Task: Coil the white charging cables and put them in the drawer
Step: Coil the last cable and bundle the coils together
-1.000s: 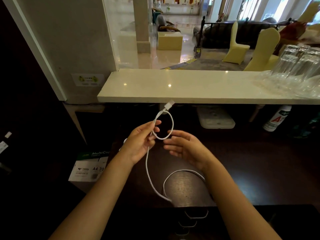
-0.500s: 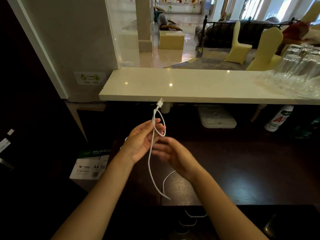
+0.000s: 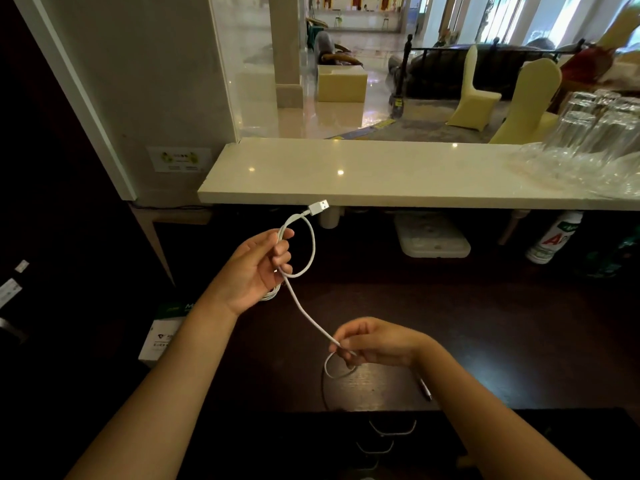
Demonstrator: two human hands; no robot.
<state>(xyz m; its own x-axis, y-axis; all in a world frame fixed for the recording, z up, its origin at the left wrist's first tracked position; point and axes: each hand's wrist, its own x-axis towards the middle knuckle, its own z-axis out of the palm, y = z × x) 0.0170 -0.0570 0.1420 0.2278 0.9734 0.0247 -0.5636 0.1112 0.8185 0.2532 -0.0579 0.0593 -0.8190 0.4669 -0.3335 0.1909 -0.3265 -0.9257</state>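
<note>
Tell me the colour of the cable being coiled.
White, plug included; the cable shows clearest in the head view against the dark desk.

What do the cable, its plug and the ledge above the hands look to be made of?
White charging cable: smooth, matte rubbery plastic jacket, judging by its soft bends. USB plug: white plastic housing with a bright, probably metal, tip. Ledge: cream polished stone or imitation; glossy, reflecting pinpoint lights.

Both forearms and hands [image 3: 254,268] are bare, with no sleeves, rings or watch.
</note>
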